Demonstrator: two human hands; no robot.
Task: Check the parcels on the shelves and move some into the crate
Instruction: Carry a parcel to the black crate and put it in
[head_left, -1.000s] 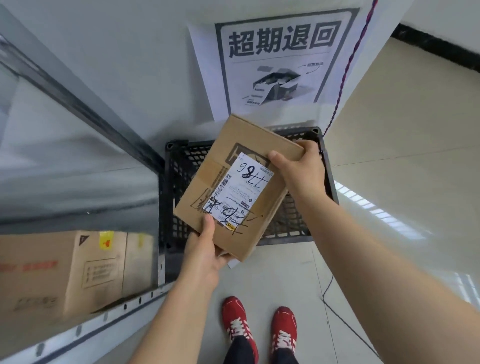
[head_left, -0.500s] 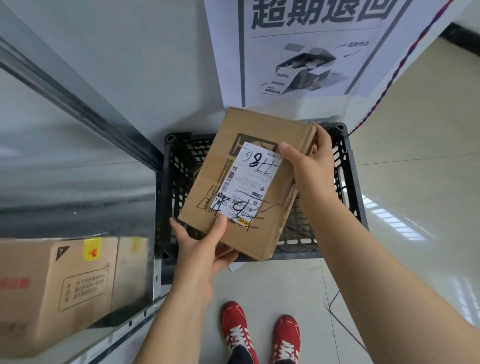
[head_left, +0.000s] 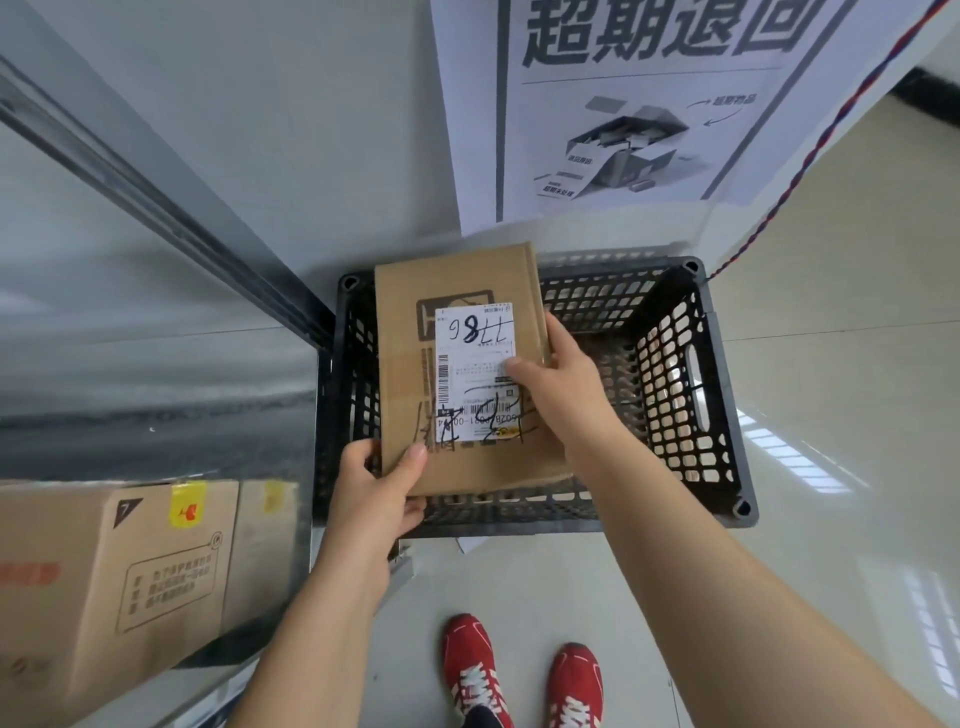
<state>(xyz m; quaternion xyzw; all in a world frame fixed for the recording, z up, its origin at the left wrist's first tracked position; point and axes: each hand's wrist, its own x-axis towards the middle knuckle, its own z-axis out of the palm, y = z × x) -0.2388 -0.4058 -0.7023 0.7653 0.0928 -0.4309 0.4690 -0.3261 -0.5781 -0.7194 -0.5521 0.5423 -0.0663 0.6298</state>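
Over the crate (head_left: 723, 395): parcel (head_left: 405, 374) gripped by left hand (head_left: 371, 499) at near corner, right hand (head_left: 566, 389) at right edge. Carton (head_left: 130, 571) on shelf (head_left: 130, 395) alongside.

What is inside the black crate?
The brown cardboard parcel, held by the left hand and right hand, hangs over the black plastic lattice crate. Right of it only bare crate floor shows; the rest is covered.

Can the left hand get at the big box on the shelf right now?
Probably not yet: the left hand grips the parcel over the crate. The box itself looks unblocked.
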